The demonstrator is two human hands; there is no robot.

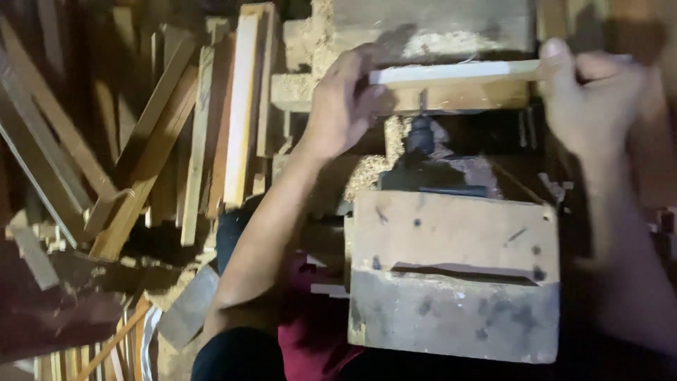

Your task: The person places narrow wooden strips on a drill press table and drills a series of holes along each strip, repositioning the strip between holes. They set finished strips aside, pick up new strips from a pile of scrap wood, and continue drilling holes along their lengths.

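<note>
My left hand grips the left end of a pale wooden strip, and my right hand grips its right end. The strip lies crosswise on a wooden rest at the far side of a worn machine. Just below the strip a dark drill chuck with a bit points up at its underside. Both forearms reach forward on either side of a stained wooden block that covers the machine's near part.
A heap of loose wooden slats and strips fills the left side. Sawdust lies around the chuck and on the machine top. More thin sticks lie at the bottom left. My red and dark clothing shows below.
</note>
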